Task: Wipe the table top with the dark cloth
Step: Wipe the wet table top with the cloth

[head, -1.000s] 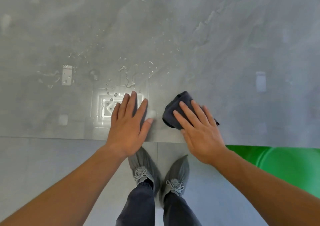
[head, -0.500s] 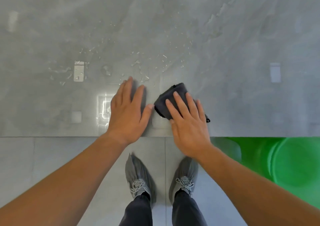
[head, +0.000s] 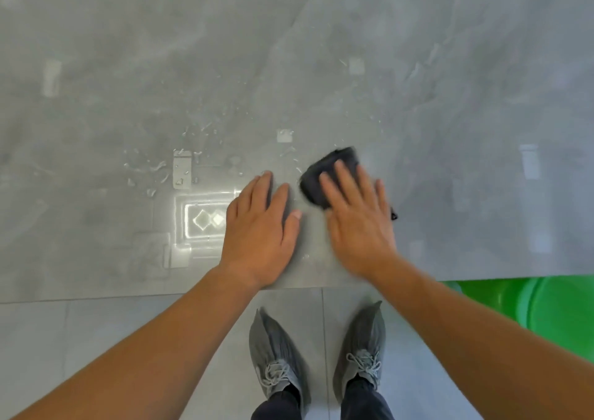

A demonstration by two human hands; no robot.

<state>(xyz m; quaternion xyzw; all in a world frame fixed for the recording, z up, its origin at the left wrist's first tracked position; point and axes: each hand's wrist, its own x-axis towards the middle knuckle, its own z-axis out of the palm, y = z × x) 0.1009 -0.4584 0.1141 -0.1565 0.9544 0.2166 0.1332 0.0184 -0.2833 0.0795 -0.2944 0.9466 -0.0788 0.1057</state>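
- Table top (head: 96,49): grey, glossy, marbled slab that fills the far part of the view; its near edge runs left to right just beyond the wrists.
- Water droplets (head: 151,168): scattered beads and streaks left of centre, reaching far and right toward the cloth. This patch is wet, so it counts as unwiped.
- Bright reflection (head: 205,218): glare of a ceiling light on the gloss, just left of the left hand. It is not dirt.
- Left hand (head: 260,233): laid flat on the table near the front edge, fingers straight and together, holding nothing. It looks like a brace.
- Dark cloth (head: 313,186): folded into a small pad that lies on the table just right of the left hand, at the right fringe of the droplets.
- Right hand (head: 360,226): fingers extended and spread, pressing flat on top of the cloth and not curled round it. Its outline is smeared.
- Progress, as a judgement: early. The surface right of the cloth shows no beads, but whether it has been wiped cannot be told. The wet zone to the left and the whole far expanse are left to do.
- Green basin (head: 546,307): below the table edge at near right, partly hidden.
- Shoes (head: 276,355): grey pair on the tiled floor, near centre.
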